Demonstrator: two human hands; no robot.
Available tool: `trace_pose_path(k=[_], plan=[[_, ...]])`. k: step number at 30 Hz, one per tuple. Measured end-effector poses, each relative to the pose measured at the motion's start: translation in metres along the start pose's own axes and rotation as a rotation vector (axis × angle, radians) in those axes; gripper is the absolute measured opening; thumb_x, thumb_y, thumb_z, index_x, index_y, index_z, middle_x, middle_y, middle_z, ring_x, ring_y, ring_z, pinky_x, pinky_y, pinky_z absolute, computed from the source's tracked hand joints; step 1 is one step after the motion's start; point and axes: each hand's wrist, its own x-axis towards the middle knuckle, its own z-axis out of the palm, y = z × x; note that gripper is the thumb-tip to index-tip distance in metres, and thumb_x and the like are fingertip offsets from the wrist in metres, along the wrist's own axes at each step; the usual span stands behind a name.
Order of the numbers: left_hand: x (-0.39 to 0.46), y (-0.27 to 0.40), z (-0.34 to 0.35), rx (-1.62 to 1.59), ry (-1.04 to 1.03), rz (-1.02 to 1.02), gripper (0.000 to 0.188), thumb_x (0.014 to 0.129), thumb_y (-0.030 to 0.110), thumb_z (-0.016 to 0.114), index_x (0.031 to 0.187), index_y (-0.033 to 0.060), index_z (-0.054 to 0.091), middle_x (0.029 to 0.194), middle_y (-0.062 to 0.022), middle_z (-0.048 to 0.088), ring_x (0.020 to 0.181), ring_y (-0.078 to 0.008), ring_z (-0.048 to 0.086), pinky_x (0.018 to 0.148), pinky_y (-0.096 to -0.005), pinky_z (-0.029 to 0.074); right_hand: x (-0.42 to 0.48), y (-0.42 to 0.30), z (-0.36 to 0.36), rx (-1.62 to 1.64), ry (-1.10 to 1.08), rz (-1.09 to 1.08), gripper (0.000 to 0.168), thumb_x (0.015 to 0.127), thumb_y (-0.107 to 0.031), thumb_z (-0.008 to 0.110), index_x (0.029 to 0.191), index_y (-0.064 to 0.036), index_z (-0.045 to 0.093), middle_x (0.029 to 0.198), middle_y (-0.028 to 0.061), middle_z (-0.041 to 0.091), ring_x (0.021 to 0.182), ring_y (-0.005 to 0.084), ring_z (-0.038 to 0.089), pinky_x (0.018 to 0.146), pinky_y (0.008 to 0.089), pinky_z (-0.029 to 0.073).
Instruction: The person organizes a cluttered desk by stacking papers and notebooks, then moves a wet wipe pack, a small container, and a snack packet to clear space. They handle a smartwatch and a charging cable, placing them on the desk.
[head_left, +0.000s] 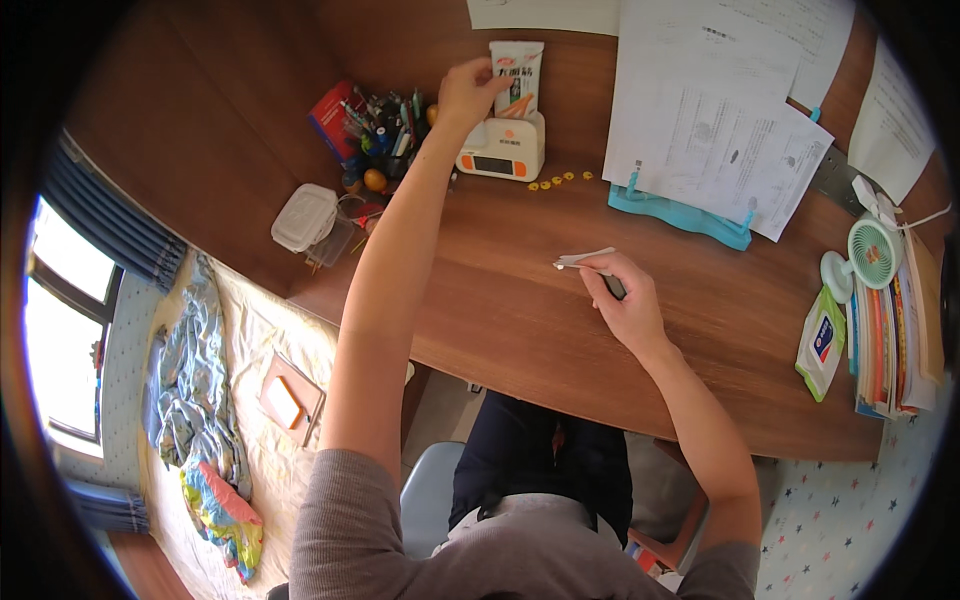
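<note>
At the back of the desk, my left hand (469, 94) grips the left edge of an upright white snack packet (528, 64), its thumb across the front. Some fingertips are hidden. A white and orange digital clock (517, 142) stands just in front of the packet. Over the middle of the desk, my right hand (626, 296) holds a small metal tool (589, 257) with thin, spread arms pointing left. A dark part shows within the grip, and a small white bit is at the tip; the exact kind of tool cannot be told. Small yellow figures (556, 181) lie right of the clock.
Pens in a holder (390, 124) and a lidded plastic box (304, 217) are at the left. Printed papers (697, 127) rest on a blue stand (675, 217). A small fan (874, 251), a wipes pack (821, 341) and upright books (885, 345) line the right side.
</note>
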Motion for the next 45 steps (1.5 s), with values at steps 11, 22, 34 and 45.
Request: trace_pose_path(k=[11, 22, 34, 45], plan=[[-0.071, 0.020, -0.014, -0.327, 0.035, -0.012, 0.028, 0.089, 0.025, 0.070, 0.112, 0.0094, 0.067, 0.123, -0.0108, 0.063, 0.104, -0.0236, 0.063, 0.088, -0.0330, 0.049, -0.001, -0.001, 0.002, -0.043, 0.021, -0.037, 0.009, 0.091, -0.006, 0.064, 0.099, -0.002, 0.067, 0.095, 0.0095, 0.069, 0.088, 0.0210, 0.066, 0.080, 0.0287, 0.050], [-0.230, 0.080, 0.003, -0.938, -0.433, -0.405, 0.037, 0.093, 0.008, 0.064, 0.129, 0.0015, 0.059, 0.115, -0.0063, 0.063, 0.097, -0.0111, 0.061, 0.079, -0.0248, 0.051, -0.002, -0.011, 0.001, 0.291, -0.139, 0.059, 0.047, 0.089, -0.010, 0.047, 0.136, -0.009, 0.051, 0.109, 0.0105, 0.062, 0.089, 0.0169, 0.060, 0.076, 0.0291, 0.048], [-0.246, 0.040, -0.004, -0.607, -0.241, -0.258, 0.017, 0.091, 0.004, 0.061, 0.104, 0.0010, 0.072, 0.088, -0.0007, 0.069, 0.073, -0.0055, 0.055, 0.066, -0.0232, 0.046, 0.008, -0.008, -0.013, 1.009, -0.073, 0.421, 0.056, 0.088, -0.009, 0.047, 0.143, -0.003, 0.041, 0.124, 0.0185, 0.054, 0.094, 0.0228, 0.056, 0.078, 0.0352, 0.049], [-0.251, 0.070, -0.017, -0.392, -0.181, 0.201, 0.048, 0.085, 0.038, 0.073, 0.118, 0.0039, 0.065, 0.114, -0.0155, 0.064, 0.105, -0.0304, 0.061, 0.087, -0.0402, 0.051, -0.009, -0.029, 0.025, 0.385, -0.072, 0.136, 0.029, 0.107, -0.029, 0.040, 0.106, -0.006, 0.056, 0.091, 0.0078, 0.060, 0.063, 0.0101, 0.053, 0.056, 0.0230, 0.042]])
